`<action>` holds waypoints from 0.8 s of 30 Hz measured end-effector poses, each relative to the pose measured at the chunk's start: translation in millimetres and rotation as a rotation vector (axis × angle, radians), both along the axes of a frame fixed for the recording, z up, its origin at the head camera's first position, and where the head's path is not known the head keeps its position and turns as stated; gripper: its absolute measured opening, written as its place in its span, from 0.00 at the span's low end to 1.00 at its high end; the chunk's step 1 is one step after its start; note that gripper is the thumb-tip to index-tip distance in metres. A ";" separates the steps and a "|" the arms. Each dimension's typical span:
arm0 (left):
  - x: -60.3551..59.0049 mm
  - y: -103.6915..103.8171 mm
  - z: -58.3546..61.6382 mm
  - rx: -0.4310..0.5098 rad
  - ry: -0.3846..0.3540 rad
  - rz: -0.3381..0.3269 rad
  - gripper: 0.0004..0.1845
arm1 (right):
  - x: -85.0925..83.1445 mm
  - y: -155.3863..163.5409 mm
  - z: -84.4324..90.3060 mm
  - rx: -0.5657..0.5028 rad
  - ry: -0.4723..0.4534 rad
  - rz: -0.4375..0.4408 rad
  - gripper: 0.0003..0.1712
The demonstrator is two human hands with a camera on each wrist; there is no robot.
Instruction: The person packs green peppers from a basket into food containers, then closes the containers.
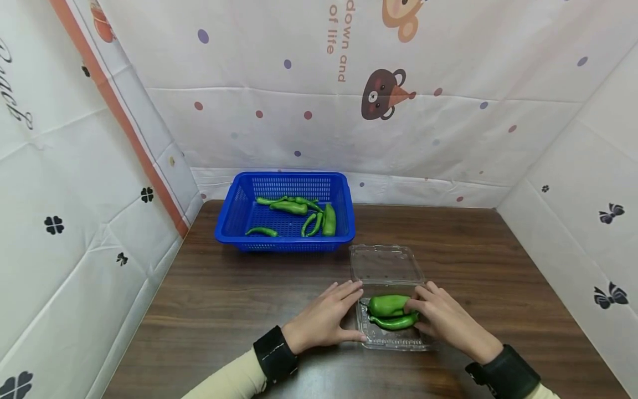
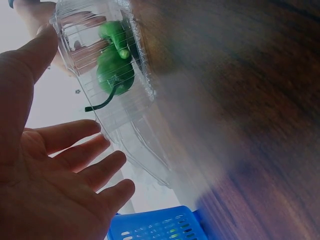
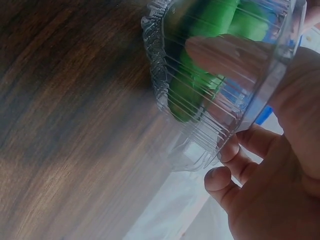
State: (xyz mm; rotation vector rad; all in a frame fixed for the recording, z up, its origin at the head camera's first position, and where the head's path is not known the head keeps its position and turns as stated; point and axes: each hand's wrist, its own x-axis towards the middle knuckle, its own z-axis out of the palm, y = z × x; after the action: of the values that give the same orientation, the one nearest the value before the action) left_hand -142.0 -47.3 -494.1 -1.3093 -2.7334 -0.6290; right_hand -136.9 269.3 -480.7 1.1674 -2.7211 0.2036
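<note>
Printed on the white backdrop cloth [image 1: 448, 138] behind the bench are the orange words "down and" and "of life", running sideways, beside cartoon bear faces and coloured dots; a curly dark script at the far left edge is cut off and cannot be read. On the dark wooden bench [image 1: 224, 299] a clear plastic clamshell box [image 1: 394, 338] sits close to the person, its lid [image 1: 386, 265] folded open and lying flat toward the back. Two green peppers [image 1: 391, 311] lie in the box's tray, one plump, one slimmer and curved in front of it. The left hand [image 1: 326, 320] rests flat on the bench against the box's left side, fingers straight and spread, thumb touching the front-left corner; its grip is wide and holds nothing. The right hand [image 1: 443, 318] is at the box's right side, fingertips on the plump pepper; its grip curls loosely round the tray's edge. A blue plastic basket [image 1: 234, 213] well behind the box holds several more green chillies [image 1: 299, 213]. Only the head view shows the writing and the whole layout. The left wrist view shows the open palm [image 2: 45, 175] apart from the ribbed clear wall and a dark pepper stalk; the right wrist view shows fingers [image 3: 227, 150] hooked at the tray's rim.
</note>
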 end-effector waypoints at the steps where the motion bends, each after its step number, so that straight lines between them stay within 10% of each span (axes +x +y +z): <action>1: 0.2 -0.1 0.3 0.001 -0.006 -0.001 0.50 | 0.0 0.0 0.1 0.001 -0.004 0.000 0.23; 24: -0.8 -0.6 -1.4 0.035 -0.005 -0.035 0.50 | 0.0 2.3 1.7 -0.050 0.016 0.016 0.23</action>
State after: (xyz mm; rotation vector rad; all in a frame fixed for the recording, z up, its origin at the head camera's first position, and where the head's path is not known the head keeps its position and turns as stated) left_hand -142.8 -47.9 -495.5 -1.3522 -2.6960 -0.6810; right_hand -136.9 271.6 -479.0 1.1723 -2.6777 0.2626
